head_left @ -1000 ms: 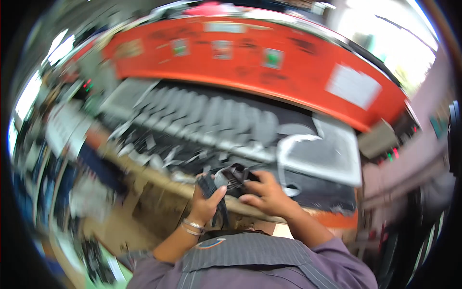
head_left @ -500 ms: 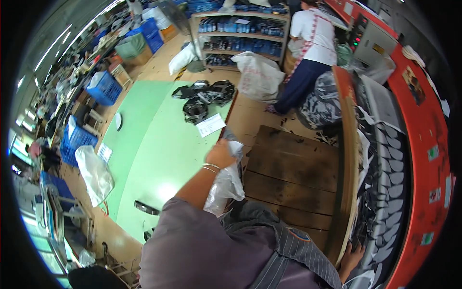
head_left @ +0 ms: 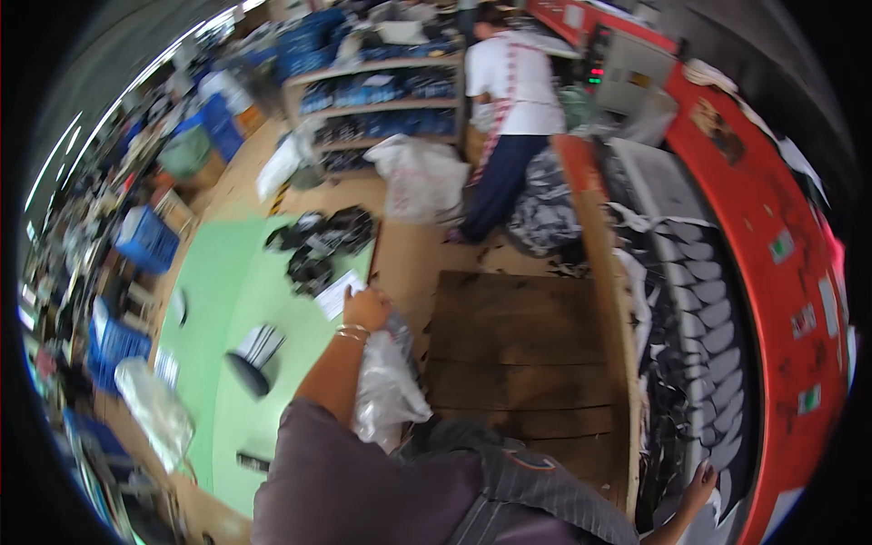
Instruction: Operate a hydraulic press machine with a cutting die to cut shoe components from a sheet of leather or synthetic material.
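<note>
Nearest is the person's grey pinstriped apron [head_left: 536,490], with the two arms parted wide around it. The left arm reaches forward, its wrist ringed with bracelets [head_left: 352,332], and the left hand [head_left: 365,309] is at the edge of the green table [head_left: 238,304] with the fingers curled down. A clear plastic bag [head_left: 386,381] hangs just below that hand; whether the fingers pinch it, I cannot tell. The right arm stretches low to the side, and the right hand [head_left: 698,490] is at the near end of a row of grey cut pieces [head_left: 718,341], fingers pointing away from the body; blur hides whether they grip anything.

On the table, a white paper slip [head_left: 336,296] lies just beside the left hand, a black strip [head_left: 252,461] closer in and a grey-and-white striped piece [head_left: 262,347] to the left. Dark bundles [head_left: 322,238] sit beyond the slip. Between table and cutting bed lies a brown wooden platform [head_left: 518,318], bounded on the right by a wooden rail [head_left: 619,363]. Past it, a white sack [head_left: 422,177] and a bending co-worker [head_left: 522,91] stand before loaded shelves [head_left: 372,65].
</note>
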Motion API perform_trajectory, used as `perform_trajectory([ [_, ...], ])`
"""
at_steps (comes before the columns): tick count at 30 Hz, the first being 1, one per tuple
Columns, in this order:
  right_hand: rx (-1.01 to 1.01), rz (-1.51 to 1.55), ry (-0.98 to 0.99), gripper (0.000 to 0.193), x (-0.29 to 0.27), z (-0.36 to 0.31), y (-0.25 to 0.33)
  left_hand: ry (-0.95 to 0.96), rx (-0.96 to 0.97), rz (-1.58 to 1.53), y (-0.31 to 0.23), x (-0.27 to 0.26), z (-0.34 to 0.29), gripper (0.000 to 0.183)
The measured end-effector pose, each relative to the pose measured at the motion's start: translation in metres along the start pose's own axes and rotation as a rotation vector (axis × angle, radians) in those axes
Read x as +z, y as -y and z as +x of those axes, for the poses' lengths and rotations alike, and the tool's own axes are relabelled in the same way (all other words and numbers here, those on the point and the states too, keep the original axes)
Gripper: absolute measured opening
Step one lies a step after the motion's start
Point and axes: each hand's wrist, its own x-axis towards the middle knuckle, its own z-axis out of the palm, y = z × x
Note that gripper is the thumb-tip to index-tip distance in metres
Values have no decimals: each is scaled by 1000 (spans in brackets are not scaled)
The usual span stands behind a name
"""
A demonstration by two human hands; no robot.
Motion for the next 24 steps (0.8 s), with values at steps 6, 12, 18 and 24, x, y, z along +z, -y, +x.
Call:
perform_trajectory([
  [6, 521, -473, -127, 86, -52, -17, -71, 24, 454, -451, -202, 1, 69, 26],
  [12, 564, -453, -34, 84, -14, -57, 21, 39, 668, -655, -333, -38, 118, 28],
  [18, 557, -389, -33, 53, 32, -36, 102, 20, 790, -603, -424, -19, 187, 31],
  [24, 629, -422, -20, 41, 46, -45, 100, -156, 1102, -244, -526, 34, 216, 36],
])
